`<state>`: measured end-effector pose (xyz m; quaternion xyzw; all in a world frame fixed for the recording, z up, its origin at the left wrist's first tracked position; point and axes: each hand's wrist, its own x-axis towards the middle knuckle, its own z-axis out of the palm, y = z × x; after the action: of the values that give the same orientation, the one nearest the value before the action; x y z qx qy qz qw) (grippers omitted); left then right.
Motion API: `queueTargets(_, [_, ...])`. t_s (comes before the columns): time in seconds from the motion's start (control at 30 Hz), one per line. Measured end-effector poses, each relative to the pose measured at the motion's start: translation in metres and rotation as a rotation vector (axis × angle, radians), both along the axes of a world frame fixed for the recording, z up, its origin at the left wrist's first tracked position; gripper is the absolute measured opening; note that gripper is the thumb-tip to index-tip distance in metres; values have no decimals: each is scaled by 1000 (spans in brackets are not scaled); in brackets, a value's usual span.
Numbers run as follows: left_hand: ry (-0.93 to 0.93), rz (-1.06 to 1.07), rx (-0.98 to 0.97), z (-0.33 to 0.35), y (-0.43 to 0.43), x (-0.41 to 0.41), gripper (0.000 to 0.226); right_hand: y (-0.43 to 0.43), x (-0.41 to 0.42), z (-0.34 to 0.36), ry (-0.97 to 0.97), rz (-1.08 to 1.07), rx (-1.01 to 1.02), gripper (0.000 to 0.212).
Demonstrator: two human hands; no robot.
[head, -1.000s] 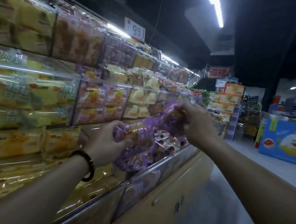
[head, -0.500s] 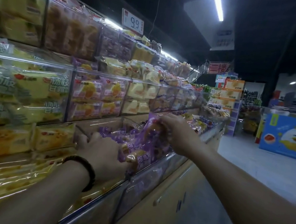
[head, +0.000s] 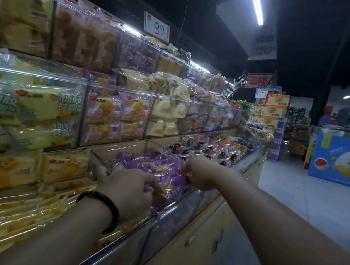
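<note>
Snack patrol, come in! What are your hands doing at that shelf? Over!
Reporting: left hand and right hand in the bin, gripping purple packets. A clear divider beside left hand. Nothing blocking.

Store shelf (head: pixel 130 237): purple packets (head: pixel 164 167) lie under left hand (head: pixel 128 188) and right hand (head: pixel 199 173); yellow packets (head: pixel 60 167) lie left of both.
</note>
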<state>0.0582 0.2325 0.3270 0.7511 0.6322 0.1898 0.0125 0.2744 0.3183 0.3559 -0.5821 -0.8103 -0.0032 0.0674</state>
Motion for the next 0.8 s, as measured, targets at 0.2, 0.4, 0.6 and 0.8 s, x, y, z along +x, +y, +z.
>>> queueTargets(0.2, [-36,-58,-10,5,-1,-3,20,-22,6,-4,419,-50,50,65])
queueTargets(0.4, [-229,-104,82,21,-11,0,18,-86,27,-15,544,-93,330,35])
queueTargets(0.6, [-263,-246,232,31,-60,16,12,-176,37,-18,538,-110,250,27])
queueTargets(0.8, [-443,-334,-26,19,-138,19,33,-238,19,-32,725,-89,147,18])
